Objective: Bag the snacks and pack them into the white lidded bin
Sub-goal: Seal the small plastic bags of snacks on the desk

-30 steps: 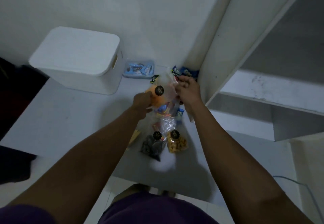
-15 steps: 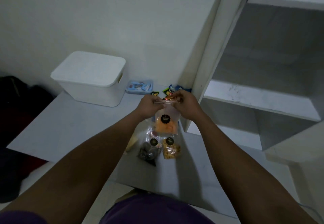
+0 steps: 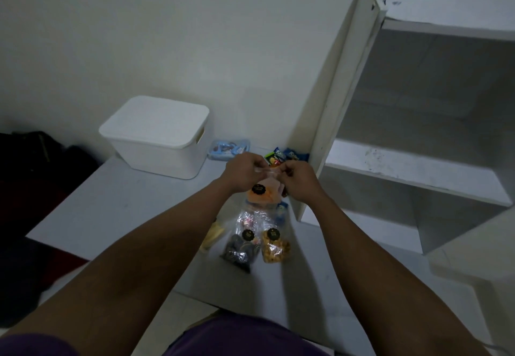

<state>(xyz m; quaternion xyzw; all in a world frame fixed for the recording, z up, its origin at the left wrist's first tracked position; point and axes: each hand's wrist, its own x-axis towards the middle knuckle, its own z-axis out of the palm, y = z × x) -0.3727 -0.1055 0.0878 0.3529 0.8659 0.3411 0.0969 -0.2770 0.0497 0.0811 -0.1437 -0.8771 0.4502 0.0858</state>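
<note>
Head view.

- Left hand point(image 3: 243, 173): fingers curled, pinching the left end of the top edge of a clear bag of orange snacks point(image 3: 262, 192).
- Right hand point(image 3: 299, 178): fingers curled, pinching the right end of the same top edge. The bag hangs between the two hands above the worktop point(image 3: 111, 210) and carries a round black label on its front.
- White lidded bin point(image 3: 158, 135): stands at the back of the worktop against the wall, lid on, left of the hands and apart from them.
- Blue tray point(image 3: 228, 149): just right of the bin, with small wrapped items in it.
- Blue wrappers point(image 3: 289, 155): at the back, beside the upright of the shelf unit point(image 3: 412, 166).
- On the worktop below the held bag: a crumpled clear bag of mixed sweets point(image 3: 250, 220); nearer the person, a dark snack bag point(image 3: 239, 249) and a yellow snack bag point(image 3: 274, 247) lie side by side and touching, each with a black label.
- Pale yellow item point(image 3: 213, 235): left of these, partly hidden by the left forearm.
</note>
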